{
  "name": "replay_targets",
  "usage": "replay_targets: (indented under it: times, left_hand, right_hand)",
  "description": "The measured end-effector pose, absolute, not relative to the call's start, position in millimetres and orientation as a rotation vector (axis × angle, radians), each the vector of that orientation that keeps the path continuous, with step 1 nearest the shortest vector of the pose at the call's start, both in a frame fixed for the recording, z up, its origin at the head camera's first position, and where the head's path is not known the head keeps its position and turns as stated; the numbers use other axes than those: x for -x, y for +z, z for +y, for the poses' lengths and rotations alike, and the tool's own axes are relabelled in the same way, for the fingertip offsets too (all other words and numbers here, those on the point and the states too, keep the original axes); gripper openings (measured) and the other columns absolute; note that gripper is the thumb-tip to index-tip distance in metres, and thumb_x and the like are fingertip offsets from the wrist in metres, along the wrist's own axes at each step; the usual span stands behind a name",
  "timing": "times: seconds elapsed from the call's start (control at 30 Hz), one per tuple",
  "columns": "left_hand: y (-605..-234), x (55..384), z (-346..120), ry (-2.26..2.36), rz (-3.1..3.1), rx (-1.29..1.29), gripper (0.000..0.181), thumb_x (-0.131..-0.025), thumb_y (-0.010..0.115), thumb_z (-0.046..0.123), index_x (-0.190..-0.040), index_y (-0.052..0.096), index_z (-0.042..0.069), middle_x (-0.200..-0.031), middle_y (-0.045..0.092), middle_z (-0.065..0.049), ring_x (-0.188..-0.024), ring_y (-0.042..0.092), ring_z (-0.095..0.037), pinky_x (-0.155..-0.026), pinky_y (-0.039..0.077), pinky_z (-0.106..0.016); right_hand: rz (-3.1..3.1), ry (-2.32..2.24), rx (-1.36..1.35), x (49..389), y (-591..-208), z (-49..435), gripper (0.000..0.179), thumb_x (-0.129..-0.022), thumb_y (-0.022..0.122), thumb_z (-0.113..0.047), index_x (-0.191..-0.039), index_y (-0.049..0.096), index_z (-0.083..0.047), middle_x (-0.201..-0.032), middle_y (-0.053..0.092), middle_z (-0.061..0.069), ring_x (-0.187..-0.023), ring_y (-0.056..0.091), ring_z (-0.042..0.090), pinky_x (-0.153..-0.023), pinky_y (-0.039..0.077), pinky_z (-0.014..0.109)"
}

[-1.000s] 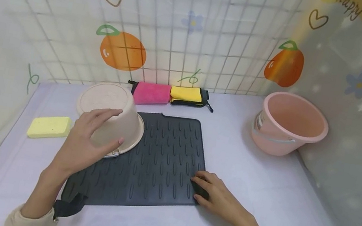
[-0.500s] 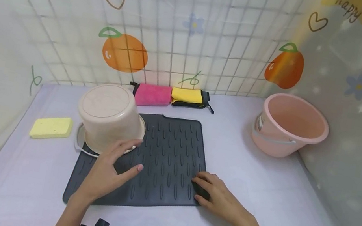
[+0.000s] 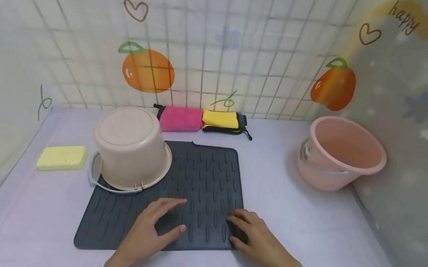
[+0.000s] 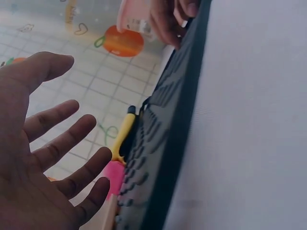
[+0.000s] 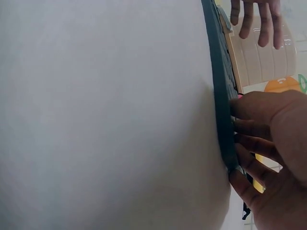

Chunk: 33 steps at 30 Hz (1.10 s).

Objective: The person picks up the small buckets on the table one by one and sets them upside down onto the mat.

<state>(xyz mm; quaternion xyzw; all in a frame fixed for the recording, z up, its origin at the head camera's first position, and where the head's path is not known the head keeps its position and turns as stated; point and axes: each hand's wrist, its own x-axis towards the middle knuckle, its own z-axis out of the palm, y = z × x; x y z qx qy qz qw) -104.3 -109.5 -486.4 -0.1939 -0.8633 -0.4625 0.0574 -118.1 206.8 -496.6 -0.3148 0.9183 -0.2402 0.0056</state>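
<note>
A dark grey ribbed mat point(image 3: 205, 184) lies flat on the table. On its left part a beige bucket point(image 3: 128, 147) stands upside down, its pale handle point(image 3: 115, 190) hanging at the rim. My left hand point(image 3: 151, 231) hovers over the mat's front edge, thumb and fingers spread and relaxed, holding nothing. In the left wrist view its palm and separate fingers show beside the mat. My right hand point(image 3: 264, 241) rests at the mat's right edge near the front corner, loosely bent. In the right wrist view its thumb and fingertips touch the mat's edge.
A yellow sponge block point(image 3: 62, 158) lies left of the bucket. Folded pink point(image 3: 180, 119) and yellow point(image 3: 220, 119) cloths with black trim sit at the back. An upright pink bucket point(image 3: 331, 172) stands at the back right, beside the printed curtain point(image 3: 401, 183).
My left hand has moved away from the upside-down bucket, rightward and toward the front edge of the mat. The right hand stays at the mat's right edge. The head view has tilted slightly.
</note>
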Motion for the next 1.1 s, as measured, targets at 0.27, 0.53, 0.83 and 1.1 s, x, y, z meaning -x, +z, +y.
replay_targets:
  times: [0.27, 0.53, 0.83, 1.1]
  left_hand:
    - [-503.9, 94.8, -103.2, -1.324, -2.695, 0.533, 0.054, -0.087, 0.078, 0.041, -0.137, 0.061, 0.031, -0.133, 0.052, 0.02, -0.123, 0.048, -0.012, -0.098, 0.037, -0.051]
    - [-515.0, 96.2, -101.2, -1.191, -2.735, 0.594, 0.051, -0.083, 0.082, 0.038, -0.131, 0.067, 0.027, -0.131, 0.055, 0.015, -0.124, 0.044, -0.012, -0.097, 0.031, -0.047]
    - [-522.4, 97.0, -105.3, -1.086, -2.728, 0.678, 0.043, -0.079, 0.086, 0.035, -0.119, 0.072, 0.028, -0.133, 0.055, 0.009, -0.124, 0.042, -0.015, -0.097, 0.03, -0.048]
    - [-521.4, 97.8, -106.9, -1.11, -2.761, 0.672, 0.041, -0.082, 0.083, 0.04, -0.12, 0.072, 0.03, -0.133, 0.054, 0.011, -0.125, 0.04, -0.013, -0.099, 0.03, -0.047]
  right_hand:
    - [2.853, -0.772, 0.953, 113.2, -498.0, 207.1, 0.046, -0.091, 0.075, -0.02, -0.133, 0.062, -0.004, -0.138, 0.053, 0.011, -0.126, 0.05, 0.029, -0.1, 0.045, 0.051]
    - [2.912, -0.779, 1.019, 113.4, -498.3, 209.0, 0.045, -0.089, 0.077, -0.018, -0.13, 0.064, -0.005, -0.135, 0.055, 0.009, -0.121, 0.053, 0.025, -0.096, 0.047, 0.048]
    - [2.914, -0.763, 1.11, 117.5, -495.4, 207.6, 0.044, -0.088, 0.077, -0.017, -0.127, 0.065, -0.002, -0.132, 0.056, 0.012, -0.121, 0.054, 0.027, -0.096, 0.048, 0.047]
    - [2.978, -0.642, 1.079, 119.7, -481.5, 206.9, 0.038, -0.089, 0.077, -0.021, -0.123, 0.068, -0.006, -0.126, 0.061, 0.007, -0.116, 0.058, 0.023, -0.093, 0.05, 0.045]
